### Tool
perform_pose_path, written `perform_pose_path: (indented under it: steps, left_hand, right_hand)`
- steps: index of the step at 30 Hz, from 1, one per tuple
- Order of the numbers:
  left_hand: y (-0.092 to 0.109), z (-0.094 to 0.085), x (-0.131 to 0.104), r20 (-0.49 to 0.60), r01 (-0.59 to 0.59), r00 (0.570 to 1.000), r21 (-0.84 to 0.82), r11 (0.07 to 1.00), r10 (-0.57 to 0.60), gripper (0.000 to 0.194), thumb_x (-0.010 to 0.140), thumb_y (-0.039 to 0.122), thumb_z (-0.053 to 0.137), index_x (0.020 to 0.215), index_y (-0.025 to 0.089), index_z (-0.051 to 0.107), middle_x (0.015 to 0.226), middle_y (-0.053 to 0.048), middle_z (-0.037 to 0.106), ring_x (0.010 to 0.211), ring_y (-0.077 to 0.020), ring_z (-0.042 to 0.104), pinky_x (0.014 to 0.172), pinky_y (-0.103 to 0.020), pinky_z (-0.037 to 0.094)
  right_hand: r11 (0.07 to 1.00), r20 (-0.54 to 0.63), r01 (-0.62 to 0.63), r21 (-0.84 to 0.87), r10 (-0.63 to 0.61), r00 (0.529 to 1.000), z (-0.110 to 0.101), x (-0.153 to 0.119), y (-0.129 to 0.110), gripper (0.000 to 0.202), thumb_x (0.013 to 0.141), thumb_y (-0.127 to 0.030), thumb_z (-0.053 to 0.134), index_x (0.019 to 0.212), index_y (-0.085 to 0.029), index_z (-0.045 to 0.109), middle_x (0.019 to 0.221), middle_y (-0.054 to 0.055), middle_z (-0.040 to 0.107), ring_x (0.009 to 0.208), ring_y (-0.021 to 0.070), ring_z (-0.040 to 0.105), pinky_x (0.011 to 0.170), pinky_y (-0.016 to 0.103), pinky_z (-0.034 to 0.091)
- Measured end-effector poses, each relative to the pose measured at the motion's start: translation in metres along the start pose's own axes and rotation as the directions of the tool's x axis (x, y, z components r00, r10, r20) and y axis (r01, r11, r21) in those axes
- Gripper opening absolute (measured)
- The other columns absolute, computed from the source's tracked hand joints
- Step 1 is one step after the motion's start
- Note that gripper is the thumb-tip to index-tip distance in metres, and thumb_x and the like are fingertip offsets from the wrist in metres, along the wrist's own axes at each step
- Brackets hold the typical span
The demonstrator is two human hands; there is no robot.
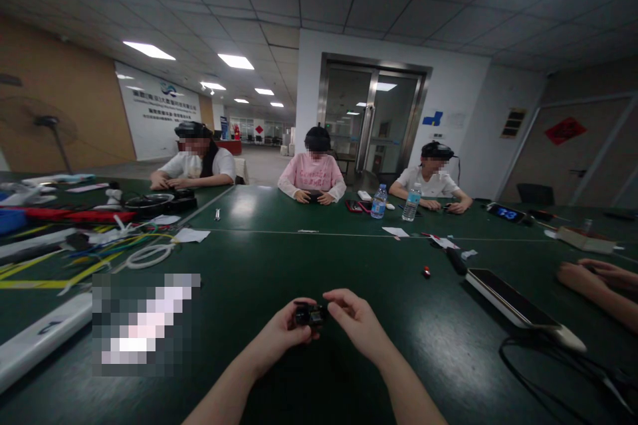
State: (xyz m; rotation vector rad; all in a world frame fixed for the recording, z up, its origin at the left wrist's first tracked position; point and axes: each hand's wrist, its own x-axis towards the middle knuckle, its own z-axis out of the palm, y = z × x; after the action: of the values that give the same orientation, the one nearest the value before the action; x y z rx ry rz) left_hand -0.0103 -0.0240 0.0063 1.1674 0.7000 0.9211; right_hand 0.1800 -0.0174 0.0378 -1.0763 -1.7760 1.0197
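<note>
A small black device with a rounded, shiny left end is held over the green table in front of me. My left hand is closed around its left part, thumb below and fingers behind. At its right end, the curled fingers and thumb of my right hand pinch close against the edge. Whether they grip a separate small part there is too dark to make out.
Left lie a white power strip, a coiled white cable and a blurred-out bright object. Right are a black-topped slab, dark cables and another person's hands. Water bottles and several seated people are across the table.
</note>
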Motion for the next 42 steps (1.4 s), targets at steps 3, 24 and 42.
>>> perform_pose_path:
  steps: [3, 24, 42]
  left_hand:
    - [-0.001, -0.001, 0.0, 0.001, 0.0, 1.0, -0.018, 1.0, 0.0, 0.045, 0.068, 0.019, 0.067, 0.109, 0.022, 0.048, 0.098, -0.004, 0.061, 0.086, -0.0175, 0.06, 0.081, -0.034, 0.042]
    - [0.001, 0.002, -0.001, 0.015, 0.011, 1.0, 0.016, 1.0, -0.012, 0.039, 0.069, 0.021, 0.067, 0.105, 0.02, 0.055, 0.105, -0.006, 0.06, 0.086, -0.0175, 0.058, 0.082, -0.036, 0.044]
    - [-0.002, 0.002, 0.007, -0.15, 0.042, 0.988, -0.012, 0.999, -0.044, 0.034, 0.068, 0.022, 0.064, 0.1, 0.016, 0.054, 0.089, -0.004, 0.06, 0.062, -0.0118, 0.058, 0.063, -0.029, 0.045]
  right_hand:
    - [1.0, 0.025, 0.0, 0.013, 0.0, 1.0, 0.007, -0.001, 0.0, 0.019, 0.077, -0.027, 0.056, 0.094, -0.023, 0.063, 0.095, 0.002, 0.057, 0.082, 0.0161, 0.057, 0.072, 0.03, 0.047]
    - [0.995, 0.055, -0.096, 0.031, 0.094, 0.994, 0.028, -0.005, 0.001, 0.027, 0.07, -0.017, 0.058, 0.096, -0.025, 0.056, 0.095, 0.0, 0.058, 0.085, 0.0171, 0.059, 0.072, 0.03, 0.049]
    - [0.988, 0.033, 0.089, -0.128, -0.085, 0.996, 0.025, -0.008, -0.006, 0.037, 0.068, -0.017, 0.063, 0.104, -0.026, 0.058, 0.104, 0.002, 0.058, 0.097, 0.0182, 0.055, 0.085, 0.033, 0.044]
